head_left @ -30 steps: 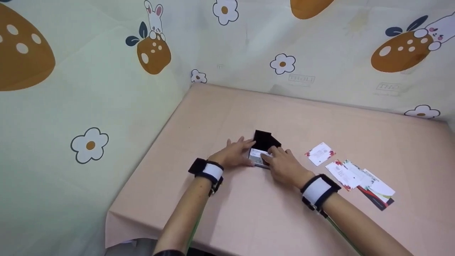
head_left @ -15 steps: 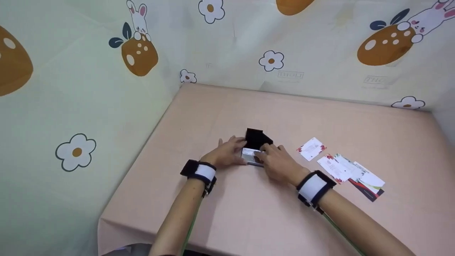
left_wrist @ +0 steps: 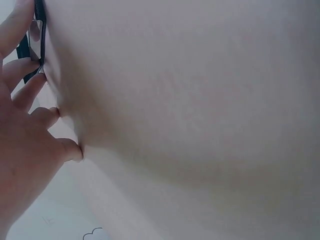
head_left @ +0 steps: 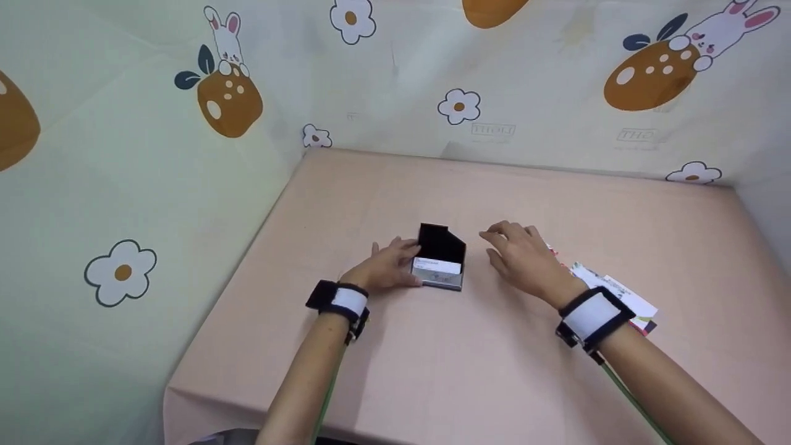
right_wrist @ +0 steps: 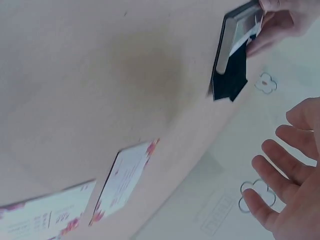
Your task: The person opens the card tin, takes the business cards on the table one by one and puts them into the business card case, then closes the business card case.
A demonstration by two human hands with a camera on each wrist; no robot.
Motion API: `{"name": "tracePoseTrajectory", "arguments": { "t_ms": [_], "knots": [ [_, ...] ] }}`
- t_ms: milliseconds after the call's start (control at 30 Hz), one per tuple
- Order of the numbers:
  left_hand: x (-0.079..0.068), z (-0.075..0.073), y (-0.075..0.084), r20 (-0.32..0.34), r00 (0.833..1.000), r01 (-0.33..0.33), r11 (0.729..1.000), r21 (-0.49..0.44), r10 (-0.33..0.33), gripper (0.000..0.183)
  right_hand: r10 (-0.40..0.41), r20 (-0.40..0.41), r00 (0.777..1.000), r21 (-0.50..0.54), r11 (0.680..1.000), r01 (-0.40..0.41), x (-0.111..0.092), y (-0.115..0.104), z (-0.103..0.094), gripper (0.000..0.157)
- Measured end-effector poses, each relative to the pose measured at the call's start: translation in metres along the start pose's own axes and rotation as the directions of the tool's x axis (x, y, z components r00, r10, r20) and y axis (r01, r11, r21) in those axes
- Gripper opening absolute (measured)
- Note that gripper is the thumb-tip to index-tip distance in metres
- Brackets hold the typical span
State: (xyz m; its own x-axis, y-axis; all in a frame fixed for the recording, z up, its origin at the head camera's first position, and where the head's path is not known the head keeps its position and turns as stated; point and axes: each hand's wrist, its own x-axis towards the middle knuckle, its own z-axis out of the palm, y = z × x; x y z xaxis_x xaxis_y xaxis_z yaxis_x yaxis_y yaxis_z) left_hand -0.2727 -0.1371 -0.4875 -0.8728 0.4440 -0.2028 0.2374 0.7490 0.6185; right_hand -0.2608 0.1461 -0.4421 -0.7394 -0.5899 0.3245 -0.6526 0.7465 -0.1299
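From my far-off seat, my left hand (head_left: 386,267) holds the side of the open card case (head_left: 441,246) on the bench (head_left: 469,371). My right hand (head_left: 528,259) is empty, fingers loose. A card (head_left: 437,266) is in; I think the loose cards (head_left: 631,301) are left.

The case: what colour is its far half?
Black; the far half shows best in the head view.

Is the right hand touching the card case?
No, the head view shows a strip of pink cloth between the right hand and the card case.
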Motion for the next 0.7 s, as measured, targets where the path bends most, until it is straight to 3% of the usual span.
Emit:
{"name": "tracePoseTrajectory", "arguments": {
  "t_ms": [367, 700],
  "knots": [
    [-0.002, 0.0, 0.0, -0.014, 1.0, -0.005, 0.998, 0.058, 0.006, 0.076, 0.102, -0.052, 0.993, -0.002, 0.995, -0.103, -0.026, 0.029, -0.017, 0.039],
    [-0.004, 0.0, 0.002, -0.013, 1.0, -0.022, 0.999, 0.031, 0.022, 0.074, 0.155, -0.01, 0.988, -0.027, 0.988, -0.155, -0.046, 0.041, -0.017, 0.051]
  ]
}}
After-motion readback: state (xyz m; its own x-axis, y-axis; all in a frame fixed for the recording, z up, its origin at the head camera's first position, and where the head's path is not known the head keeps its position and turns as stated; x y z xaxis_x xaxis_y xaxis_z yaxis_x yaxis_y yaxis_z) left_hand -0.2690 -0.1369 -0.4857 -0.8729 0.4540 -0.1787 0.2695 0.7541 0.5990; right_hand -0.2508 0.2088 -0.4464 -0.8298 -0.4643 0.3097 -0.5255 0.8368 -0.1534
